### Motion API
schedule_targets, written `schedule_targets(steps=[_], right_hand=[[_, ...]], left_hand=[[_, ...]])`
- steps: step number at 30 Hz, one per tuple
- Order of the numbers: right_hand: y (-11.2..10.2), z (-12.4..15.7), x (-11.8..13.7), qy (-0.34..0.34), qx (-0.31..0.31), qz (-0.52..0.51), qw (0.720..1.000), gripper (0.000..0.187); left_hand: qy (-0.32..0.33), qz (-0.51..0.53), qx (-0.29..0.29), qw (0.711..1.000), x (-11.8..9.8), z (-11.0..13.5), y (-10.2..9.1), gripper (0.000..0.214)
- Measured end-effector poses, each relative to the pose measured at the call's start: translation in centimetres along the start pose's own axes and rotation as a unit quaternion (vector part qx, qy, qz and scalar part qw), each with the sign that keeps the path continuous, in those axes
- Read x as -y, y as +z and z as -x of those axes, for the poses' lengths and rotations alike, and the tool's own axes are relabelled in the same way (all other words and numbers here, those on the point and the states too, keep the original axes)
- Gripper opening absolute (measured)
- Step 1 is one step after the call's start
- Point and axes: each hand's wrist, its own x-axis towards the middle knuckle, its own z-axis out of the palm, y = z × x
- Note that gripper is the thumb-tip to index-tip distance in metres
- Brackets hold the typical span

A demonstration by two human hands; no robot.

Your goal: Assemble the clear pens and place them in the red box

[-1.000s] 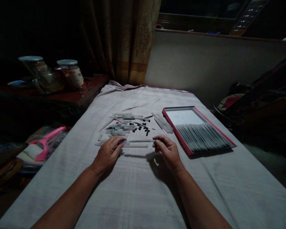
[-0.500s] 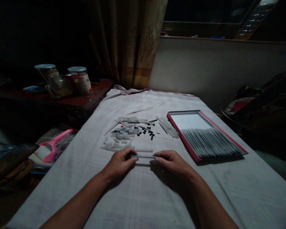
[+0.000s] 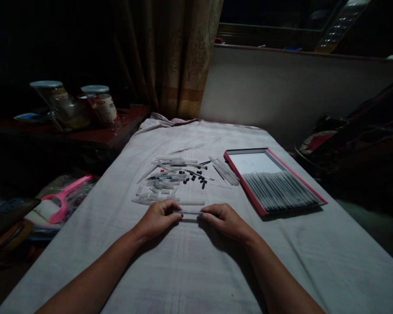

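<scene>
Between my two hands a slim, pale pen [image 3: 191, 213] lies level, just above the cloth. My left hand [image 3: 160, 218] pinches one end of it, and my right hand [image 3: 223, 220] pinches the other; both ends are hidden in the fingers. Just beyond are clear pen barrels [image 3: 193, 203] and a heap of frosted caps and tubes [image 3: 165, 185]. Small black plugs [image 3: 203, 185] are scattered to the right of the heap. A bundle of clear barrels [image 3: 225, 172] lies beside a red-edged box [image 3: 253, 195], which holds a row of pens [image 3: 280, 192] with dark tips.
A pale checked cloth [image 3: 190, 270] covers the table. At left, a dark red side table [image 3: 118, 135] carries a lidded jar [image 3: 100, 107] and a glass jug [image 3: 67, 115]. A pink-handled item [image 3: 63, 203] sits low on the left. A curtain [image 3: 180, 61] hangs behind.
The whole view has shifted slightly, so things appear further left. Both hands keep their pinch on the pen, with the visible gap between them slightly narrower.
</scene>
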Motion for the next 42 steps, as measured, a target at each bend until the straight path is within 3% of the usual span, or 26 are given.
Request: schedule_targets(steps=[10,13,15,17,18,20,21,23,25,28,34,42], right_hand=[[0.6,-0.1,0.6,-0.043,-0.011,0.101,0.994,0.024],[0.4,0.0,1.1,-0.047,-0.026,0.118,0.992,0.022],[-0.9,0.3,0.9,-0.04,-0.081,0.112,0.99,0.023],[-3.5,1.1,0.1,-0.029,-0.196,0.106,0.975,0.024],[-5.2,1.7,-0.5,-0.024,-0.287,0.111,0.951,0.026],[-9.2,3.2,-2.1,0.001,-0.472,0.149,0.869,0.032],[-11.2,4.0,-3.0,0.026,-0.538,0.181,0.823,0.033],[-14.6,5.4,-4.7,0.123,-0.607,0.249,0.744,0.028],[-16.7,6.4,-5.9,0.22,-0.611,0.283,0.705,0.025],[-17.2,6.7,-6.9,0.3,-0.59,0.304,0.685,0.027],[-15.8,6.0,-7.6,0.309,-0.556,0.342,0.692,0.028],[-15.9,6.4,-8.0,0.313,-0.536,0.363,0.695,0.033]], left_hand=[[0.023,-0.042,-0.009,0.999,0.6,-0.2,0.2,0.02],[0.026,-0.008,-0.001,1.0,0.6,-0.5,0.4,0.03],[0.029,0.039,-0.004,0.999,0.6,-0.6,0.3,0.049],[0.033,0.063,-0.013,0.997,0.8,-0.8,0.1,0.064],[0.031,0.062,-0.015,0.997,0.8,-0.8,0.0,0.065],[0.022,0.053,-0.015,0.998,0.9,-0.7,-0.1,0.062],[0.019,0.049,-0.014,0.999,0.9,-0.7,-0.1,0.06],[0.018,0.044,-0.014,0.999,0.8,-0.6,0.0,0.056],[0.023,0.043,-0.016,0.999,0.8,-0.5,0.2,0.053],[0.028,0.031,-0.021,0.999,0.7,-0.4,0.4,0.049],[0.038,-0.001,-0.032,0.999,0.5,-0.4,0.4,0.043],[0.02,0.005,-0.033,0.999,-0.1,-0.2,0.5,0.043]])
